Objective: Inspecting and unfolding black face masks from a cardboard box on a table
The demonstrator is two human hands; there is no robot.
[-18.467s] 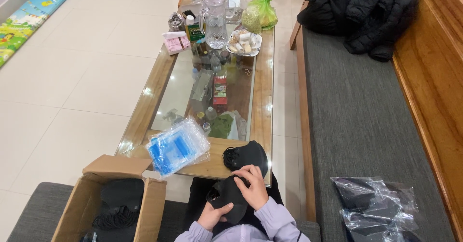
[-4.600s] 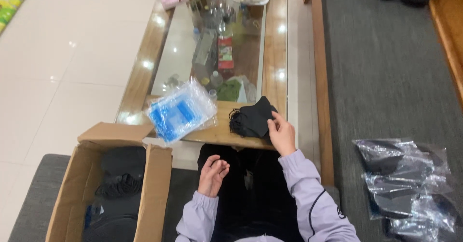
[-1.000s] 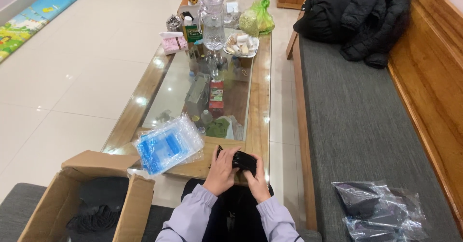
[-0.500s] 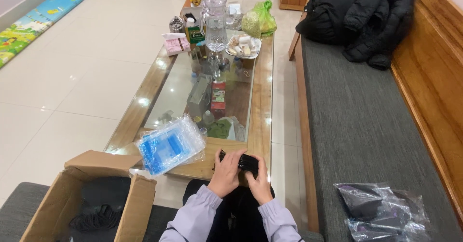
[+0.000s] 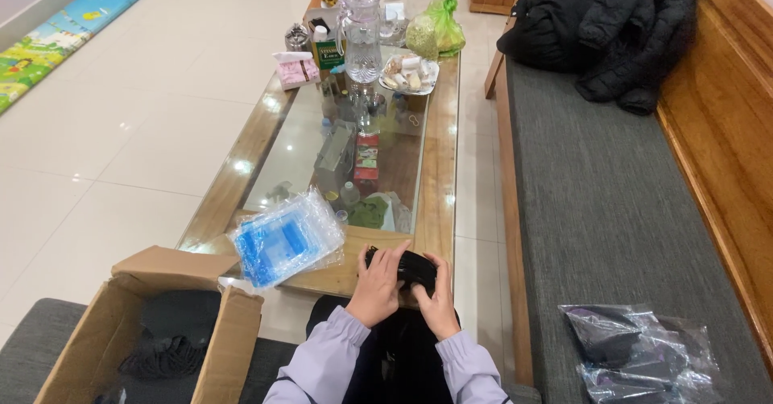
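My left hand [image 5: 377, 283] and my right hand [image 5: 439, 303] both press on a small folded black fabric piece [image 5: 409, 265] at the near wooden edge of the glass-topped coffee table [image 5: 439, 171]. Fingers of each hand wrap over the fabric, which rests on the table's rim. To the left of my hands lies a stack of clear plastic bags with blue print [image 5: 283, 239]. My sleeves are pale lilac.
An open cardboard box [image 5: 153, 331] with black items stands at lower left. A grey bench cushion [image 5: 612, 211] holds clear bags of black pieces [image 5: 644, 356] and a black jacket [image 5: 612, 26]. A glass pitcher [image 5: 361, 34], tins and a green bag [image 5: 435, 34] crowd the table's far end.
My hands have stayed on the black fabric at the table edge, pressing it a little tighter. The view has barely shifted.
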